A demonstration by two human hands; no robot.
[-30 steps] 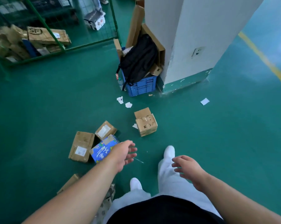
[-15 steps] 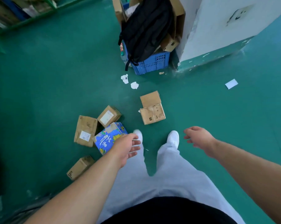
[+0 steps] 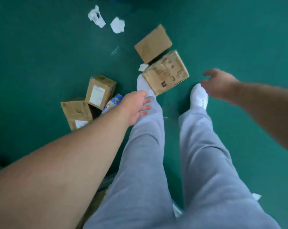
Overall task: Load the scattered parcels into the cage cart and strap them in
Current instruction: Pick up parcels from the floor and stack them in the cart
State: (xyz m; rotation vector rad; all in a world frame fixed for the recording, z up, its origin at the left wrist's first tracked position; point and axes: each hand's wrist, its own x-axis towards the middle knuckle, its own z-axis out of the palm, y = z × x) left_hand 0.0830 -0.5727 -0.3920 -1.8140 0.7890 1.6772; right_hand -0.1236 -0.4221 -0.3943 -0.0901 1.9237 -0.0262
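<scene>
One shoe [image 3: 142, 84] now against parcel [image 3: 166, 72]

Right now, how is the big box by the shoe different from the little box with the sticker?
The big box looks larger, with dark printing; the little box has a white sticker. The big box is at the shoe; the little box lies by another box. Both are brown cardboard.

Bare: left hand [image 3: 136, 104], right hand [image 3: 221, 85], both forearms [image 3: 65, 162]. Trousers [image 3: 144, 162] loose, light grey, softly creased. White footwear with rounded toes: left shoe [image 3: 142, 85], right shoe [image 3: 198, 96].
</scene>
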